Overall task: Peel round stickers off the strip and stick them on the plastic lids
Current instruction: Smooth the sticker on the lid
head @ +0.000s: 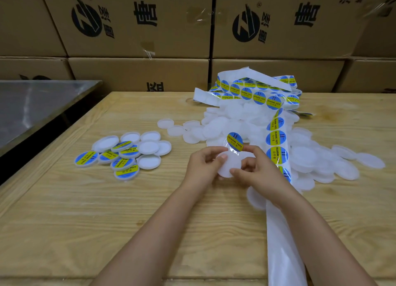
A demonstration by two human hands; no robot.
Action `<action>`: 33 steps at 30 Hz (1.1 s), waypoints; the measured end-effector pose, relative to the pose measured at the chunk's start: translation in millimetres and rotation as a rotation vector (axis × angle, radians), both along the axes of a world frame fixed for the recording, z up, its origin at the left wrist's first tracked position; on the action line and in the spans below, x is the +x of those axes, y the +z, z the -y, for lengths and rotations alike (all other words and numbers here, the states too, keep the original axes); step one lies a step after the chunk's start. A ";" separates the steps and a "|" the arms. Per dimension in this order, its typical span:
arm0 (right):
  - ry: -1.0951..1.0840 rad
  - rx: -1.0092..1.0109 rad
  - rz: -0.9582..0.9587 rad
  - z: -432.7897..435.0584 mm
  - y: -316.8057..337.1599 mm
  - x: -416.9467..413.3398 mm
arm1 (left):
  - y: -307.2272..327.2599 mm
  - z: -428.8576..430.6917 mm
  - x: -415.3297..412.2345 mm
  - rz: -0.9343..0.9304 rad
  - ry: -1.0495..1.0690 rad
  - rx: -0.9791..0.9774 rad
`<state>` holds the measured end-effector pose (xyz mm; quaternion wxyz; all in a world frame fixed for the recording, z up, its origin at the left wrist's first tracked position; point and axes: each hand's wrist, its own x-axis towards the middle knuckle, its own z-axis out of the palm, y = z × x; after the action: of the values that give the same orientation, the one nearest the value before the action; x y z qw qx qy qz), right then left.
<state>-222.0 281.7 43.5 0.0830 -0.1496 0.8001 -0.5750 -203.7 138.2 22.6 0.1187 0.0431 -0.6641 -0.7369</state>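
Blue sticker (235,141) pinched by right hand (258,170) near lid (232,164).

Light is being reflected by glossy blue-and-yellow round stickers (276,138) and the slick white paper strip (282,253); a matt look is being given by frosted white plastic lids (370,160) and the pale wooden tabletop (85,221).

wooden table (85,221) | loose white lids (310,157) | stickered lids (125,156) | sticker strip (276,138)
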 end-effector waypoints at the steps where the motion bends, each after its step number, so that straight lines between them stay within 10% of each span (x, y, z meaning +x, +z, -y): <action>1: -0.026 -0.026 0.006 -1.0 0.0 -1.1 | 0.3 0.6 0.6 -0.014 -0.013 -0.017; 14: -0.141 -0.372 0.099 -3.5 3.4 -4.7 | 6.5 -0.2 4.9 0.079 -0.246 0.320; 33: -0.235 -0.047 -0.028 -11.5 3.0 -10.4 | 8.3 0.0 4.3 0.139 -0.176 0.293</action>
<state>-232.4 293.1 46.5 0.0004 -0.0645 0.7995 -0.5972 -199.3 138.2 30.9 0.0000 0.0527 -0.5573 -0.8286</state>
